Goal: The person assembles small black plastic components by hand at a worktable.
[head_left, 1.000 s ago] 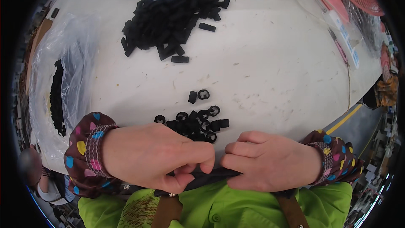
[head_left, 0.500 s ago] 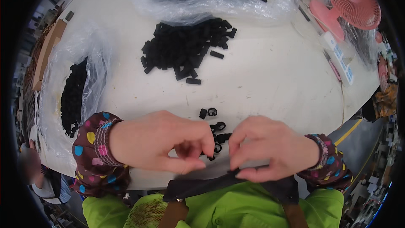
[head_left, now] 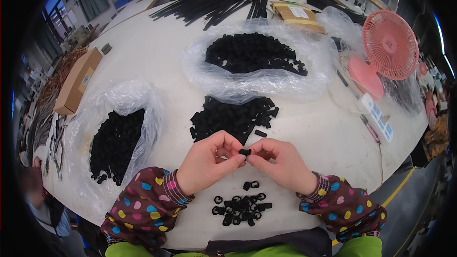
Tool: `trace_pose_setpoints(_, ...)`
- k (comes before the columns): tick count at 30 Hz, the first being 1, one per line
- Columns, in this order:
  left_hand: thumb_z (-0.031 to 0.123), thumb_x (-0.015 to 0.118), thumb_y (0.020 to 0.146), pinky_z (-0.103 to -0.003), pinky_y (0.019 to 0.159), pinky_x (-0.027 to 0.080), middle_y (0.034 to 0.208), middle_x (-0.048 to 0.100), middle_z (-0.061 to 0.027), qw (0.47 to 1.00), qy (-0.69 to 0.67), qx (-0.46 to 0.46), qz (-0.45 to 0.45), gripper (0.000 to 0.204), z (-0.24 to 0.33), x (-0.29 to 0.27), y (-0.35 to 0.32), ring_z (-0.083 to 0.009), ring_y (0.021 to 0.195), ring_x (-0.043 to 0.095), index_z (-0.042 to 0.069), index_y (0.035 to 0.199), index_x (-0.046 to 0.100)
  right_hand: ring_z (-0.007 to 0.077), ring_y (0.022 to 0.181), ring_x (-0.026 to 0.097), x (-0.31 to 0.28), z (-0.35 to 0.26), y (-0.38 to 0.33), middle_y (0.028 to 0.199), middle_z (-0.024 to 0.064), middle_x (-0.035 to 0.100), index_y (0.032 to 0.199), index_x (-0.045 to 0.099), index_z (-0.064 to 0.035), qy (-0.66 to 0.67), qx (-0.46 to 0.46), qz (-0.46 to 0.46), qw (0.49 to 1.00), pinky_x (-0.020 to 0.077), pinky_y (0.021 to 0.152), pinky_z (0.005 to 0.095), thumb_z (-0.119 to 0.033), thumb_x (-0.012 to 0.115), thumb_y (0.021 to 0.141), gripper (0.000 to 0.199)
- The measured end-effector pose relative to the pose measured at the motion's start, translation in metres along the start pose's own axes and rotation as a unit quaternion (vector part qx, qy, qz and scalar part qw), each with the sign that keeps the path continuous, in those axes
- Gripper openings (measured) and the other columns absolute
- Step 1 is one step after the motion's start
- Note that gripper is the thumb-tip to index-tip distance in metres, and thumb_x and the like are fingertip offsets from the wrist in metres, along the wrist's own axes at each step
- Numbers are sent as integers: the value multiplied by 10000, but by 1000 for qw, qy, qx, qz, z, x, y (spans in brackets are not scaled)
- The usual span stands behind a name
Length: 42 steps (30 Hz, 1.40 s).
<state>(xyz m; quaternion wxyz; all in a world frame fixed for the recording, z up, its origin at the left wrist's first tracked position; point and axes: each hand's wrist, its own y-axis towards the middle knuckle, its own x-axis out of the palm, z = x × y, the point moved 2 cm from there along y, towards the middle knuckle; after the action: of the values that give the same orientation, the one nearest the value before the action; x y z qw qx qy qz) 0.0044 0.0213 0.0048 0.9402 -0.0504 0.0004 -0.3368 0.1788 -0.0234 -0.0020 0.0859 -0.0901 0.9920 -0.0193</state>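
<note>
The left hand [head_left: 207,162] and the right hand [head_left: 281,164] meet in the middle, near the body, and both pinch one small black piece [head_left: 244,152] between their fingertips, held up so it is easy to see. A little pile of finished-looking rings [head_left: 240,205] lies just below, and a big heap of black blocks [head_left: 233,116] sits farther away within reach

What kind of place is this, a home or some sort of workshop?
Most likely a factory or assembly workshop. Clear bags hold heaps of small black parts, long black strips lie across the white table, and both hands pinch one small black part.
</note>
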Motion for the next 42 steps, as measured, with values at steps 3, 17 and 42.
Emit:
trace_pose_setpoints(3, 41, 627, 812, -227, 703, 522, 838, 592, -22, 994, 101, 31, 25, 140, -3, 2, 3, -88, 789, 615, 2, 903, 527, 113, 679, 598, -3, -3, 1, 806, 39, 616, 888, 616, -26, -126, -98, 19, 987, 469, 608, 237, -140, 633, 807, 141)
trace_pose_setpoints(17, -37, 635, 730, -258, 752, 543, 863, 599, -91, 905, 369, 208, 42, 163, 7, 7, -2, -140, 781, 630, -21, 867, 549, 110, 709, 614, -6, 2, 0, 841, 33, 615, 910, 612, -35, -74, -85, 20, 993, 476, 602, 232, -93, 642, 796, 131)
trace_pose_setpoints(42, -61, 669, 665, -254, 669, 538, 828, 607, -83, 882, 368, 255, 148, 229, 8, 11, -1, -173, 735, 636, 25, 864, 595, 83, 722, 579, 4, 8, 2, 826, 10, 588, 943, 574, -13, 243, 124, -44, 961, 459, 659, 219, -122, 580, 854, 141)
